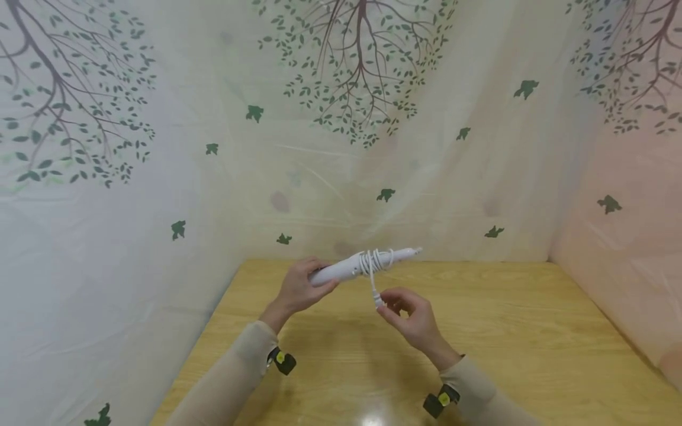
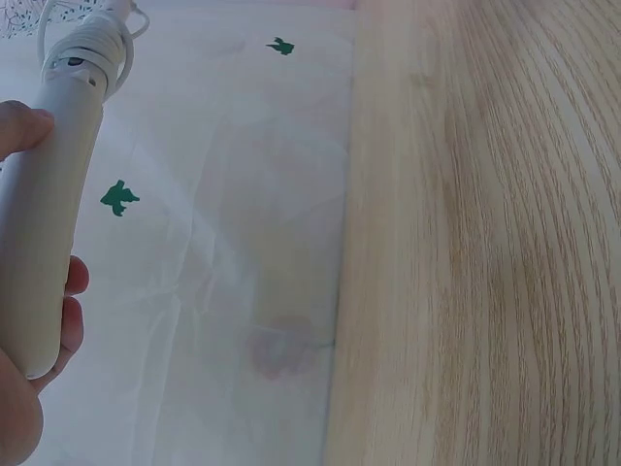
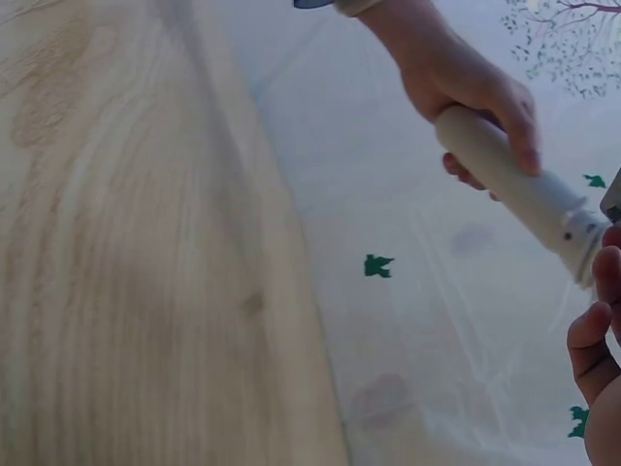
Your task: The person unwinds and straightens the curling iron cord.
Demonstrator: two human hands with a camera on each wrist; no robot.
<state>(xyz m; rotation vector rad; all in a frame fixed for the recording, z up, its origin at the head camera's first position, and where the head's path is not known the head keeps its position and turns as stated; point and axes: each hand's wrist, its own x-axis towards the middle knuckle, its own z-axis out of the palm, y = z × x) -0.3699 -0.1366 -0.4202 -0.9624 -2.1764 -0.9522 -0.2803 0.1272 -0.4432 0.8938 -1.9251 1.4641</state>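
Note:
A white wand-shaped electric appliance (image 1: 338,271) is held above the table, its narrow tip pointing right and slightly up. My left hand (image 1: 298,289) grips its thick end, thumb along the near side. A white cord (image 1: 367,263) is wound in several loops around its middle. From the loops a short length hangs down to a plug (image 1: 378,299), which my right hand (image 1: 414,319) pinches between thumb and fingers. The left wrist view shows the smooth handle (image 2: 44,204) inside the left hand. Only curled fingers (image 3: 592,340) of the right hand appear at the right wrist view's edge.
Below both hands lies a wood-grain table (image 1: 495,331). A pale curtain (image 1: 330,165) printed with trees and green leaves stands behind it, with similar sheets at the left and right sides. Each wrist carries a small black camera (image 1: 285,362) on a strap.

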